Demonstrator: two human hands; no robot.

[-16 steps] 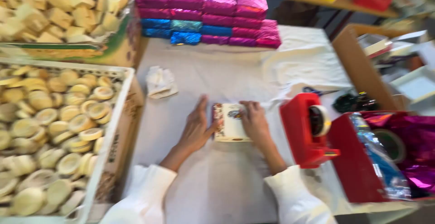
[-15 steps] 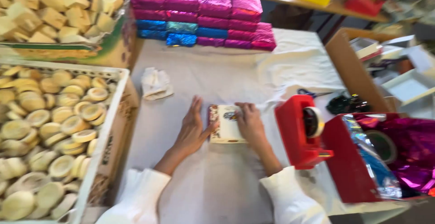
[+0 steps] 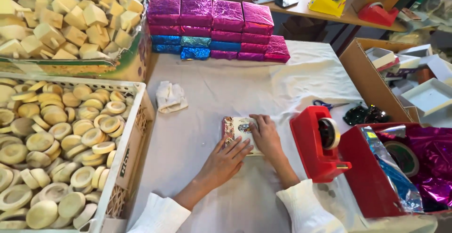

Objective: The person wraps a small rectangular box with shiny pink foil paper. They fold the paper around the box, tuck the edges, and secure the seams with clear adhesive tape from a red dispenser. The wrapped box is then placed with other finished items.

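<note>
A small flat box (image 3: 236,127) with a cream, patterned lid lies on the white cloth in front of me. My left hand (image 3: 226,161) rests flat, fingers spread, on the box's near left part. My right hand (image 3: 266,136) presses down on its right side, fingers curled over the top. Both wrists come out of white sleeves.
A red tape dispenser (image 3: 319,142) stands right of the box, beside a red box of shiny foil sheets (image 3: 419,167). Stacked pink and blue foil-wrapped packs (image 3: 214,25) line the far edge. A white crate of round wooden discs (image 3: 56,143) is on the left, a crumpled cloth (image 3: 170,96) nearby.
My left hand has slid from beside the box's left edge onto its near part. The right hand stays on the box. The camera view has steadied and tilted slightly.
</note>
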